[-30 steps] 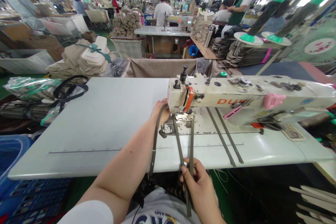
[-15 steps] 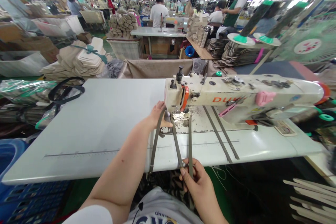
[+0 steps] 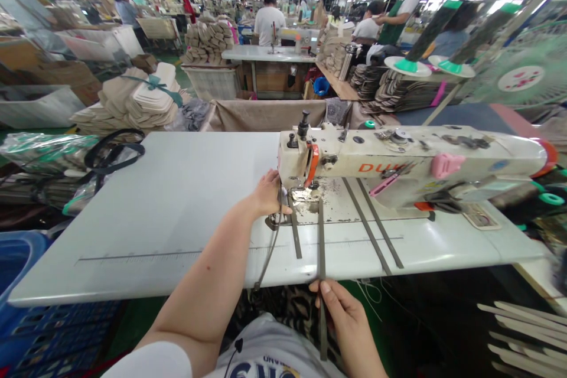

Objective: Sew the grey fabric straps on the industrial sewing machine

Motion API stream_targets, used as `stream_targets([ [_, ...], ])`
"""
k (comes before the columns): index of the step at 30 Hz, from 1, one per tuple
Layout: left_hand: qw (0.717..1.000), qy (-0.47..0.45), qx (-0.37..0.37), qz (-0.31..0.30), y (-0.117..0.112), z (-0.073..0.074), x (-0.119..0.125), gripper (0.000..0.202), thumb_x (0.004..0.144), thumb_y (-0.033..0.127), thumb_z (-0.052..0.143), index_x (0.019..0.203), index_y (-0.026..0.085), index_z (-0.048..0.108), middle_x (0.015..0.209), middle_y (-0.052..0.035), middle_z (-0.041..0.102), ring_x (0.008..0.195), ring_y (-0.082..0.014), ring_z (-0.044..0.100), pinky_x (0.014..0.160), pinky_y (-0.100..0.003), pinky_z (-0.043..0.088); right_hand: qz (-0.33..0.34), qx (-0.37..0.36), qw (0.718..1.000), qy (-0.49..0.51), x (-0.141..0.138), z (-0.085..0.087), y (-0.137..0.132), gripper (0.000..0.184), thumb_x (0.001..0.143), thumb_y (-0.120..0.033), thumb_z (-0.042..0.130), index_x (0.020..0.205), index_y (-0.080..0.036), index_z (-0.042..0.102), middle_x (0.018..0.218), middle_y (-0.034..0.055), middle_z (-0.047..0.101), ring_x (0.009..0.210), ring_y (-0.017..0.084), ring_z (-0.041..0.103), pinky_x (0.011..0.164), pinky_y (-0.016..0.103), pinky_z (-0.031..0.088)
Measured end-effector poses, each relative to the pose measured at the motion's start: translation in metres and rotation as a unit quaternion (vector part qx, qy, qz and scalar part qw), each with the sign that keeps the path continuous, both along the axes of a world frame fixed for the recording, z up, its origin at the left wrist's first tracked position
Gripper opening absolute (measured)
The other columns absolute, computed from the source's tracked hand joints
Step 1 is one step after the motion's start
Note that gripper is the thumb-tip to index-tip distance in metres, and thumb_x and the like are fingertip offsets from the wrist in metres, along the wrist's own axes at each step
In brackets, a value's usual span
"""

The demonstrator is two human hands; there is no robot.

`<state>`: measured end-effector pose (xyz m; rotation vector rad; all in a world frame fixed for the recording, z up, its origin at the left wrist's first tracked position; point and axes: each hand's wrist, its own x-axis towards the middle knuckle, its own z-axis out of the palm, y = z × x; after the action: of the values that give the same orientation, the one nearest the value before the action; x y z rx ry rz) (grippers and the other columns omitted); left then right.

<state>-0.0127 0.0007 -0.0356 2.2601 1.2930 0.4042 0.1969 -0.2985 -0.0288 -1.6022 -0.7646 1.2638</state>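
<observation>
My left hand point(image 3: 267, 195) rests at the left end of the sewing machine point(image 3: 416, 153), beside the needle area. Its thumb is spread apart, touching or nearly touching a short strap piece point(image 3: 295, 233); the fingertips are partly hidden by the machine head. Another thin strap point(image 3: 271, 251) runs down past this hand to the table's front edge. My right hand point(image 3: 343, 307) pinches a long grey-green strap point(image 3: 322, 242) between thumb and fingers at the table edge. That strap runs from under the machine head, its lower end hanging below the hand.
Two more straps point(image 3: 372, 233) lie side by side under the machine arm. The pale table point(image 3: 177, 201) has a printed ruler line. A blue basket point(image 3: 22, 260) stands left, thread cones point(image 3: 432, 35) and a fan point(image 3: 522, 71) at the right. Other people work behind.
My right hand has let go of the short strap piece and pinches only the long strap, slightly lower. The short piece lies flat. The leftmost strap has twisted edge-on and shifted right.
</observation>
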Motion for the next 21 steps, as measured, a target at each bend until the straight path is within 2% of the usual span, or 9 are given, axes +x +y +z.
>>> stream_targets([
  [3, 1.000, 0.018, 0.000, -0.005, -0.002, 0.005, 0.001, 0.122, 0.058, 0.053, 0.108, 0.165, 0.018, 0.061, 0.175, -0.0218, 0.053, 0.167, -0.0519, 0.044, 0.141, -0.067, 0.036, 0.012, -0.006, 1.000, 0.018, 0.005, -0.007, 0.000, 0.069, 0.082, -0.089, 0.088, 0.097, -0.021, 0.091, 0.072, 0.0008, 0.065, 0.066, 0.019, 0.052, 0.062, 0.030, 0.041],
  [8, 0.999, 0.033, 0.001, 0.004, -0.006, 0.012, 0.003, 0.118, 0.061, 0.048, 0.106, 0.166, 0.020, 0.061, 0.176, -0.0210, 0.052, 0.166, -0.0510, 0.045, 0.141, -0.068, 0.036, 0.030, -0.015, 0.998, 0.057, 0.006, -0.012, -0.002, 0.065, 0.086, -0.082, 0.089, 0.112, -0.023, 0.088, 0.070, -0.0013, 0.063, 0.062, 0.017, 0.045, 0.057, 0.028, 0.032],
  [12, 1.000, 0.029, -0.002, 0.005, -0.010, 0.019, 0.005, 0.118, 0.061, 0.045, 0.106, 0.166, 0.016, 0.061, 0.178, -0.0221, 0.050, 0.169, -0.0511, 0.041, 0.143, -0.065, 0.035, 0.035, -0.009, 0.998, 0.057, 0.006, -0.013, -0.002, 0.062, 0.089, -0.081, 0.088, 0.110, -0.023, 0.086, 0.072, -0.0013, 0.064, 0.065, 0.017, 0.046, 0.060, 0.028, 0.034],
  [15, 1.000, 0.017, -0.001, 0.014, -0.011, 0.022, 0.005, 0.114, 0.060, 0.042, 0.106, 0.163, 0.016, 0.064, 0.177, -0.0212, 0.053, 0.166, -0.0504, 0.046, 0.142, -0.063, 0.036, 0.031, -0.011, 0.998, 0.053, 0.007, -0.013, -0.001, 0.063, 0.089, -0.082, 0.088, 0.108, -0.022, 0.086, 0.072, -0.0014, 0.064, 0.066, 0.017, 0.047, 0.062, 0.029, 0.036],
  [21, 0.999, -0.044, 0.011, 0.001, -0.008, 0.014, 0.000, 0.092, 0.061, 0.035, 0.106, 0.146, 0.024, 0.075, 0.163, -0.0141, 0.065, 0.157, -0.0438, 0.056, 0.137, -0.063, 0.043, 0.042, 0.002, 0.999, 0.030, 0.008, -0.008, 0.000, 0.064, 0.089, -0.084, 0.086, 0.102, -0.021, 0.087, 0.074, 0.0001, 0.066, 0.070, 0.019, 0.053, 0.067, 0.029, 0.043],
])
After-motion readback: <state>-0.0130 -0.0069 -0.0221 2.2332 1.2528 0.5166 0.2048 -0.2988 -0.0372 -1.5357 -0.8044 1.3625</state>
